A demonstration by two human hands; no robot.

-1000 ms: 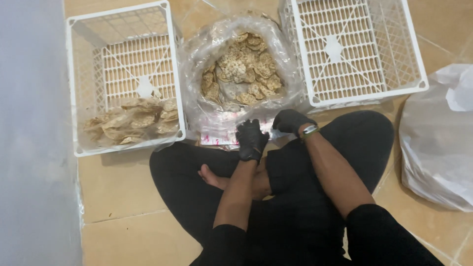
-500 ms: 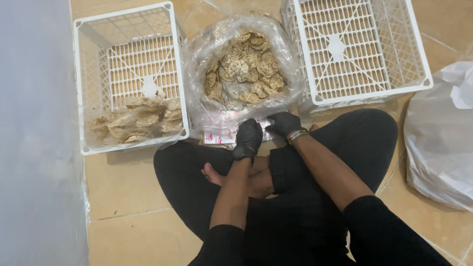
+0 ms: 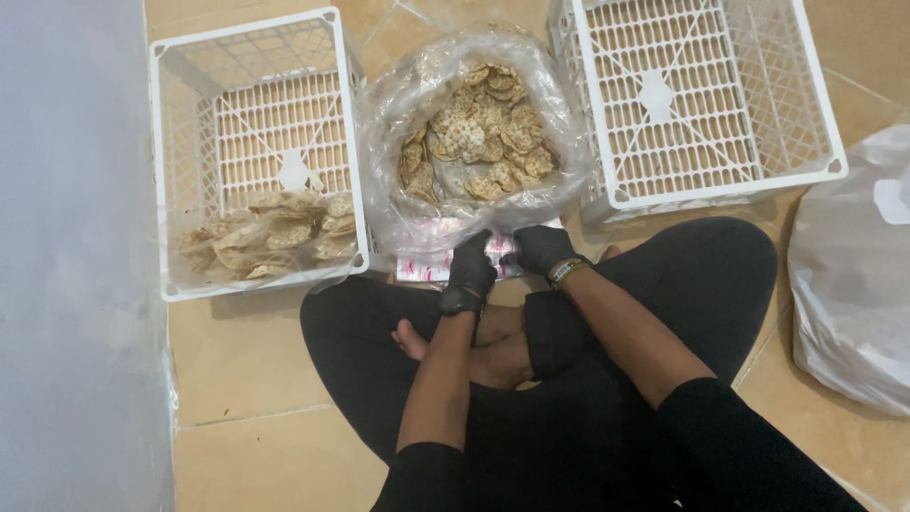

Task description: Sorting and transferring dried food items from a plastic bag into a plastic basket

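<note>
Your gloved left hand (image 3: 471, 265) and right hand (image 3: 542, 248) have stayed closed on the small pink-and-white packet (image 3: 500, 252) on the floor, just below the open bag of crackers (image 3: 474, 133).

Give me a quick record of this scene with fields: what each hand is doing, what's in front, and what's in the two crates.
left hand: black glove, on the flat pink-and-white packet
right hand: black glove, on the same packet
front: open clear bag of crackers
left crate: white, holds bagged crackers
right crate: white, empty
far right: white plastic bag
</note>
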